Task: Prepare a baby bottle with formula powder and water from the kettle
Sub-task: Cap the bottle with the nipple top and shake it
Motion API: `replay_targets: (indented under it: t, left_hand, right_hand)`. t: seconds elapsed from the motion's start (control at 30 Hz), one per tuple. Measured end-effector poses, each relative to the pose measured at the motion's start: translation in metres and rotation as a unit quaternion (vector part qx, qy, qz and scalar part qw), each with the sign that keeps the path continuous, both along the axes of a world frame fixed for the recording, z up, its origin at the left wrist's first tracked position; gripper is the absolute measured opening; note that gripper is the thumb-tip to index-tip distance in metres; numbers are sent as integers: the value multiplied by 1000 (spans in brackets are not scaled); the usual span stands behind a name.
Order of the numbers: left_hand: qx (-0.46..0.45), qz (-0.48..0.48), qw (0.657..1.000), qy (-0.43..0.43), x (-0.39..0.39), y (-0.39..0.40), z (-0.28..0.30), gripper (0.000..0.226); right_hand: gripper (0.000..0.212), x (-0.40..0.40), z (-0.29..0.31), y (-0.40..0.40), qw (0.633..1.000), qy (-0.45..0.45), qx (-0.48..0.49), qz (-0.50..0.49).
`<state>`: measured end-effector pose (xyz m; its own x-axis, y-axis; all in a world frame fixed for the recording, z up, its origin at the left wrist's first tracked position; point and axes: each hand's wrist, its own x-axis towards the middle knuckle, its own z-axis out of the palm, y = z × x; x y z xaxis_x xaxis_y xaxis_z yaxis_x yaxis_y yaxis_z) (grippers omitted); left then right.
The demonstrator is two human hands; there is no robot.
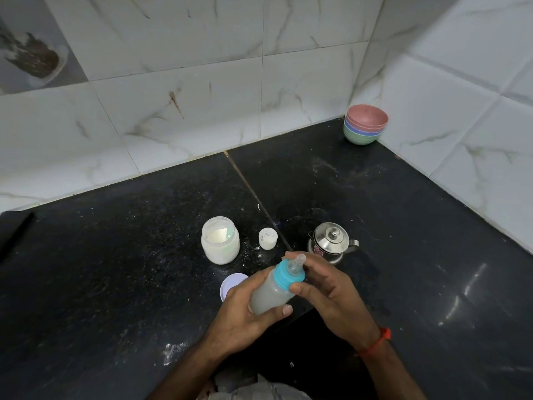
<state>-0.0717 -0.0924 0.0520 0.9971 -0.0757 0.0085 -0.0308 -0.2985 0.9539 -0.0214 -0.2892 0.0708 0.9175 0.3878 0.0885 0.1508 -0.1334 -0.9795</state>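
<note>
A baby bottle [272,294] with cloudy whitish liquid, a blue collar and a clear teat is held tilted above the black counter [115,269]. My left hand [245,313] wraps the bottle's body from below. My right hand [326,293] grips the blue collar with thumb and fingers. Behind the hands stands an open jar of white formula powder [220,240]. Its pale lid [230,285] lies flat by my left hand. A small white scoop cup [268,239] sits to the right of the jar. The steel kettle [331,241], lid on, stands behind my right hand.
Several stacked coloured bowls [365,128] sit in the far corner where the two tiled walls meet. Spilled powder specks lie around the jar and near the counter's front edge [173,352]. A dark flat object [14,232] shows at the left edge.
</note>
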Motion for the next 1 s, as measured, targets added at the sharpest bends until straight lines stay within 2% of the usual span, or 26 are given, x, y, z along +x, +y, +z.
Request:
replay_targets:
  t: [0.17, 0.33, 0.53, 0.67, 0.73, 0.87, 1.0]
  left_hand:
    - [-2, 11, 1000, 0, -2, 0, 0, 58]
    - [7, 7, 1000, 13, -4, -2, -1, 59]
    - [-18, 28, 999, 3, 1, -2, 5, 54]
    - [3, 48, 999, -16, 2, 2, 9, 54]
    - [-4, 49, 999, -11, 2, 2, 9, 54]
    - [3, 39, 999, -8, 3, -1, 7, 55]
    - [6, 36, 999, -12, 3, -2, 6, 56]
  right_hand:
    - [47, -4, -4, 6, 1000, 1, 18, -15]
    - [46, -9, -7, 18, 995, 19, 60, -72]
    - [52, -14, 3, 17, 995, 5, 97, -11]
    - [45, -15, 9, 15, 988, -5, 114, -99]
    - [47, -14, 9, 13, 988, -9, 107, -112]
    - [54, -13, 9, 14, 996, -6, 82, -25]
    - [40, -13, 1, 16, 992, -7, 82, -97]
